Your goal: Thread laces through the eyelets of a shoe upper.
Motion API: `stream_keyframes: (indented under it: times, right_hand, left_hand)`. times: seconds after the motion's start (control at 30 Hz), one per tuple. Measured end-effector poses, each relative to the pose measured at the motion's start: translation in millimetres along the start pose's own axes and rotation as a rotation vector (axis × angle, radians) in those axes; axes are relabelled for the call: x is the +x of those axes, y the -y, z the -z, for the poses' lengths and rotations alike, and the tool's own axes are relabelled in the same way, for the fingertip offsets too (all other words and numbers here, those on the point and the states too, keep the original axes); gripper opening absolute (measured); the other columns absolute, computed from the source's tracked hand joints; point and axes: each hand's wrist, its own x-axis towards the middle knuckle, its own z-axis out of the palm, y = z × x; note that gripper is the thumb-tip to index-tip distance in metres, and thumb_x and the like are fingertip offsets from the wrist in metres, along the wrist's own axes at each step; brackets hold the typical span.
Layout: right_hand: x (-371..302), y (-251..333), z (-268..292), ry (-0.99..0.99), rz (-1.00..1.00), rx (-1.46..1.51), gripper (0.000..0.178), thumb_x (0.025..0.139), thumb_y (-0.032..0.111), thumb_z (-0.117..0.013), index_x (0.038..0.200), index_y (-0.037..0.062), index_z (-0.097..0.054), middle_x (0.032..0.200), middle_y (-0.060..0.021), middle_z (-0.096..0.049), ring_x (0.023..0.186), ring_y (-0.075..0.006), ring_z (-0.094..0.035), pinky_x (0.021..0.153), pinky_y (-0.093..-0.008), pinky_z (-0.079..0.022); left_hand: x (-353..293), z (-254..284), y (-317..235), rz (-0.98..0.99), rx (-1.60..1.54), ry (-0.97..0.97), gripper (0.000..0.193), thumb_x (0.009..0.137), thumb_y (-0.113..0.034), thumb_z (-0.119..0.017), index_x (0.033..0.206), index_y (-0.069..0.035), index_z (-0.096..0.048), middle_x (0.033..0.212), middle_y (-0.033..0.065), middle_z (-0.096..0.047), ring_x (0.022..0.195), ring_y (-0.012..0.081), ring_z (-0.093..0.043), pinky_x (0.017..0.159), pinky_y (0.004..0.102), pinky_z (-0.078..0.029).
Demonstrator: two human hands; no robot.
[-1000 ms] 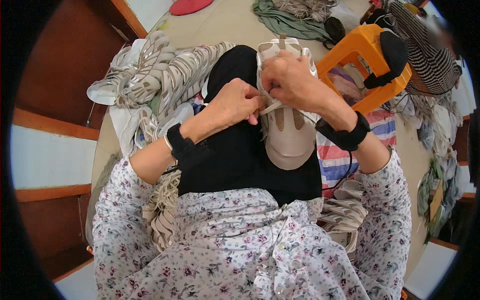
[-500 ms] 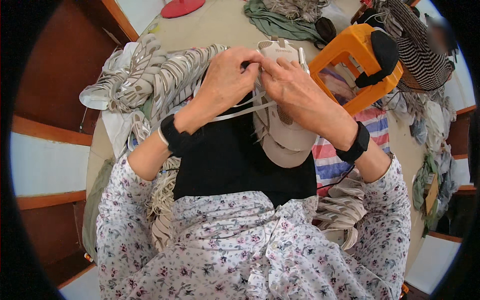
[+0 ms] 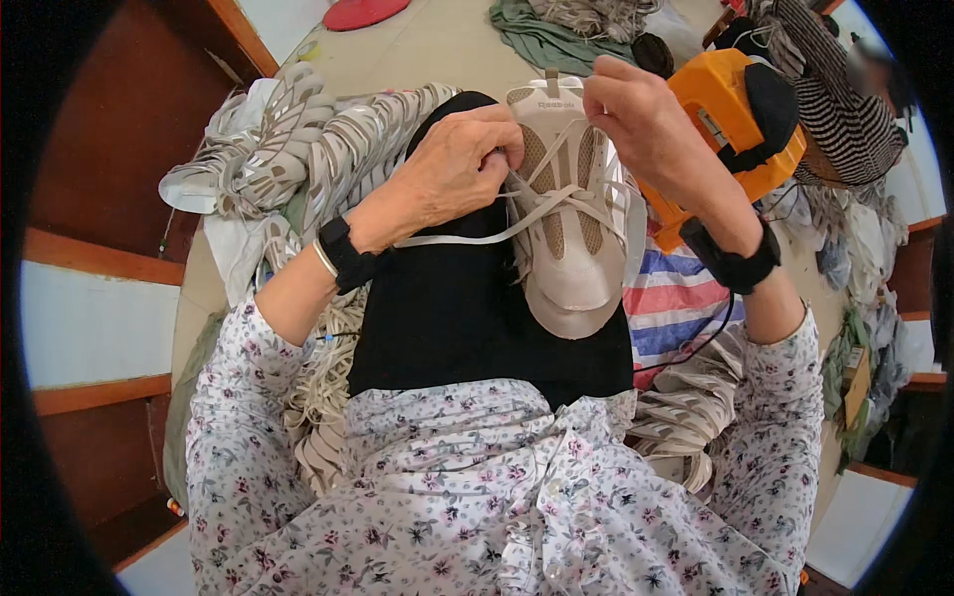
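Observation:
A beige sneaker upper (image 3: 579,268) with mesh panels lies over the black cloth (image 3: 437,328) on my lap, toe pointing toward me. A pale flat shoelace (image 3: 556,204) crosses its throat, and one loose length trails left beneath my wrist. My left hand (image 3: 462,164) is closed at the upper's left eyelet edge, its fingertips pinching there; the exact grip is partly hidden. Above the right eyelet edge, my right hand (image 3: 636,109) is raised with curled fingers, a strand of the lace running up to them.
Rows of similar beige uppers (image 3: 363,139) are piled at left, with more (image 3: 686,407) by my right side. An orange plastic stool (image 3: 725,129) with a black strap stands at right, near a striped sheet (image 3: 666,298). A red round base (image 3: 366,10) sits far back.
My hands have parted: the right has moved up and right, drawing lace, while the left stays at the upper's left edge. More of the upper and its crossed lace now shows.

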Motion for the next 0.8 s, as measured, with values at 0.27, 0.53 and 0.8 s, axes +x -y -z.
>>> stream_keyframes:
  times: [0.27,0.53,0.8]
  right_hand:
    - [-17.8,60.5,-12.3,0.031,-0.686,1.344,0.007,0.093,0.007,-0.065,0.097,0.0022,-0.061,0.092,-0.0008,-0.063,0.083,-0.008,-0.057,0.078,-0.0221,-0.048]
    - [-64.1,49.8,7.1,-0.389,-0.746,1.897,0.011,0.098,0.011,-0.058,0.104,0.0027,-0.054,0.093,-0.0036,-0.059,0.073,-0.0068,-0.055,0.078,-0.0263,-0.053]
    - [-129.7,40.0,32.8,-0.316,-1.092,1.22,0.012,0.097,0.016,-0.061,0.104,0.0067,-0.062,0.081,0.006,-0.055,0.059,-0.0004,-0.042,0.049,-0.0166,-0.031]
  left_hand:
    - [22.1,-4.4,-18.3,0.162,-0.085,-0.124,0.012,0.083,-0.001,-0.061,0.093,0.002,-0.066,0.076,0.0087,-0.063,0.067,0.0175,-0.06,0.064,0.0298,-0.049]
    - [44.2,-27.2,-27.1,0.288,-0.247,0.053,0.016,0.087,-0.011,-0.065,0.093,0.003,-0.07,0.069,0.0047,-0.065,0.063,0.0071,-0.06,0.059,0.0235,-0.049]
    - [48.1,-41.4,-33.6,0.21,0.057,0.087,0.021,0.077,-0.013,-0.066,0.092,0.0,-0.074,0.067,0.0109,-0.066,0.058,0.0183,-0.063,0.06,0.0322,-0.051]
